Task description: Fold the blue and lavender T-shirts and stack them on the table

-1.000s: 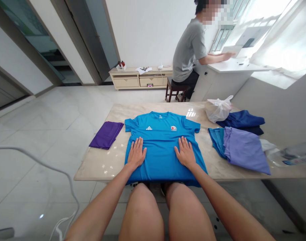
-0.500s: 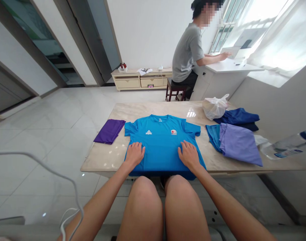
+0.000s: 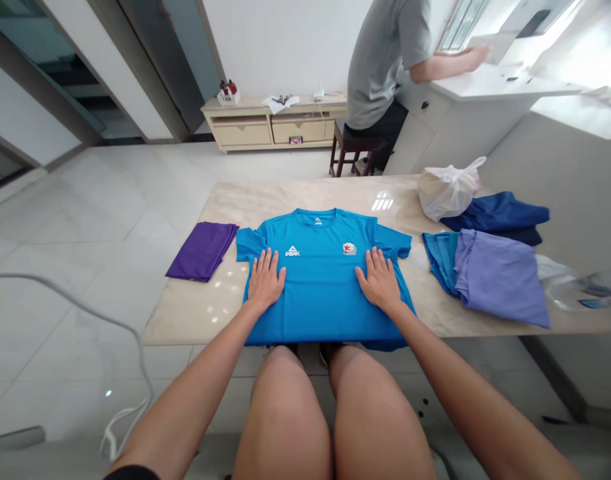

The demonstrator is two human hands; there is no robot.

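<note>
The left hand (image 3: 266, 283) and right hand (image 3: 379, 281) have slid farther up the bright-blue short-sleeved fabric T-shirt (image 3: 321, 290), palms flat, gripping nothing, seemingly keeping it smooth where it overhangs the near edge of the glossy beige worktop (image 3: 185, 320).

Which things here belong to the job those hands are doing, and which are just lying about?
Being handled:
blue T-shirt, spread on the table
left hand and right hand, both laid on it

Lying about, untouched:
purple folded cloth
lilac cloth
dark blue cloth
white plastic bag
clear bottle
</note>
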